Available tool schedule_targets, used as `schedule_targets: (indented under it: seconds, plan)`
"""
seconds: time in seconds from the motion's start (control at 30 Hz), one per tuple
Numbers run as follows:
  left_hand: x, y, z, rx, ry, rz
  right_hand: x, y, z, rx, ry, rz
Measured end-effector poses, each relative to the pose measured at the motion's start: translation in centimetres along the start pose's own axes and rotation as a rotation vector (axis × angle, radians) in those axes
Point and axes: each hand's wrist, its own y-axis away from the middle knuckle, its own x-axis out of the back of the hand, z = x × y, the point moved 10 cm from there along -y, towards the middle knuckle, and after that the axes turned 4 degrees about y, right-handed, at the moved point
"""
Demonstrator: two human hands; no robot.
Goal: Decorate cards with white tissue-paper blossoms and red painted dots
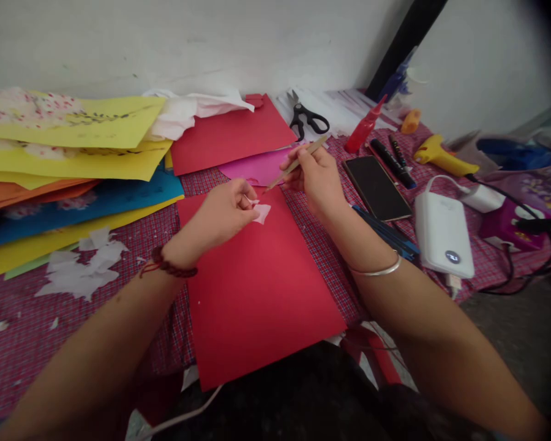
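My left hand (pixel 232 211) is closed in a pinch on a small piece of white tissue paper (pixel 262 213), over the upper part of a red paper sheet (pixel 261 288). Between the fingers of my right hand (pixel 316 174) is a thin, light wooden stick (pixel 298 162). Its pointed lower end is angled toward the tissue piece, a little apart from it. Behind my hands lies a pink sheet (pixel 257 165), partly hidden by my right hand. A heap of torn white tissue pieces (pixel 85 263) lies left of my left wrist.
Yellow sheets with blossom pictures (pixel 119 122) are stacked at the left with orange and blue ones. Black scissors (pixel 305 116), a red bottle (pixel 365 130), a phone (pixel 376 187), a yellow glue gun (pixel 445 158) and a white power bank (pixel 443 236) with cables lie behind and right.
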Motion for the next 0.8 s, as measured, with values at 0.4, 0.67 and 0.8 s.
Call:
schedule_targets:
  seconds: [0.4,0.67,0.8]
  plan:
    - [-0.6,-1.2,-2.0,0.007,-0.095,0.133,-1.5,1.3,-1.1,0.027,0.120,-0.018]
    - [1.3,-0.7,-0.6,0.021,0.080,0.153,-1.1,0.8,-1.4,0.089,0.169,-0.016]
    - [2.9,0.1,1.1,0.002,0.345,0.125,0.5,-0.5,-2.0,0.191,0.156,0.004]
